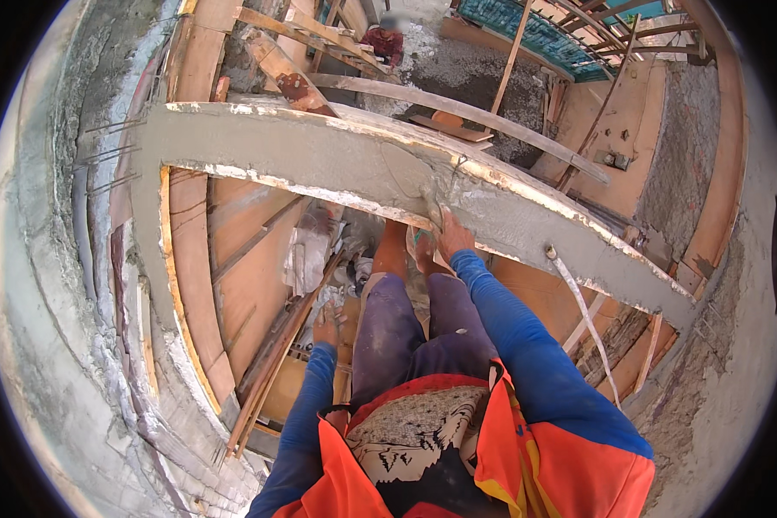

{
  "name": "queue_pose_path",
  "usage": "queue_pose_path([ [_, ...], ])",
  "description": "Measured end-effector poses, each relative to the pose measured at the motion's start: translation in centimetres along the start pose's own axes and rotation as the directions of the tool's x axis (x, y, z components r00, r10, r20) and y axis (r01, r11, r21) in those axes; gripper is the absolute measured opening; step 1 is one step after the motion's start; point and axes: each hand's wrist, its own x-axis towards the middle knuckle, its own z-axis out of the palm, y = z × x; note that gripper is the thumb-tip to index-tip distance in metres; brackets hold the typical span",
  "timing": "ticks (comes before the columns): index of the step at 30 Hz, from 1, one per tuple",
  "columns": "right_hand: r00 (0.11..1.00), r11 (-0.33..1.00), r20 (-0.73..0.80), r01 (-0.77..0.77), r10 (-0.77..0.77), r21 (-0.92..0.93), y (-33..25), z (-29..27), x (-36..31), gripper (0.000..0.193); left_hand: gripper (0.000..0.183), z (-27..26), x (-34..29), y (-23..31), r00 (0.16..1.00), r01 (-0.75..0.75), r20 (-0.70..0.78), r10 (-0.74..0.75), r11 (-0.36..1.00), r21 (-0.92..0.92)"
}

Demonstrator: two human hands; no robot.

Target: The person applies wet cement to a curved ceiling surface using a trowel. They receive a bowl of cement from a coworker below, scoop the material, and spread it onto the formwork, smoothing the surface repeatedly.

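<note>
A curved beam of wet grey concrete (pixel 319 160) crosses the view in wooden formwork. My right hand (pixel 454 235) reaches forward to its near edge and is closed on a small trowel (pixel 433 213) whose blade lies against the fresh concrete. My left hand (pixel 327 325) is lower, beside my knee, resting against a slanted wooden batten (pixel 276 371); the fingers are too small to read. Both arms wear blue sleeves under an orange vest. My legs in purple trousers (pixel 397 328) stand just behind the beam.
Orange plywood panels (pixel 250 285) lie below the beam. A rough concrete wall (pixel 69 285) with protruding steel bars curves along the left. A white strap (pixel 583 315) hangs from the beam at right. Timber props and a green railing (pixel 535 34) stand at the far side.
</note>
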Motion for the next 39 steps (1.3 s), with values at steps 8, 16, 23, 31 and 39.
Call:
queue_pose_path([
  [8, 0.968, 0.953, -0.115, -0.191, 0.222, 0.237, 9.9, -1.0, -10.1, 0.060, 0.049, -2.5, -0.4, -2.1, 0.999, 0.032, -0.006, -0.032, 0.999, -0.016],
  [16, 0.967, 0.935, -0.053, -0.224, 0.248, 0.275, 10.7, -1.1, -11.0, 0.058, 0.046, -1.0, -0.5, 0.4, 1.000, -0.010, 0.011, 0.010, 1.000, 0.003],
  [23, 0.984, 0.955, -0.084, -0.131, 0.158, 0.265, 11.0, -0.7, -11.8, 0.058, 0.042, -1.6, 0.1, -0.9, 1.000, 0.022, -0.002, -0.022, 1.000, 0.016],
  [31, 0.981, 0.930, -0.045, -0.163, 0.188, 0.330, 12.6, -0.7, -15.3, 0.058, 0.042, -1.1, -1.1, 0.5, 1.000, -0.007, -0.002, 0.007, 0.999, 0.032],
  [39, 0.987, 0.950, -0.049, -0.134, 0.154, 0.281, 10.8, -2.2, -11.6, 0.058, 0.043, -0.7, -0.5, 1.5, 0.998, -0.050, 0.037, 0.046, 0.993, 0.106],
])
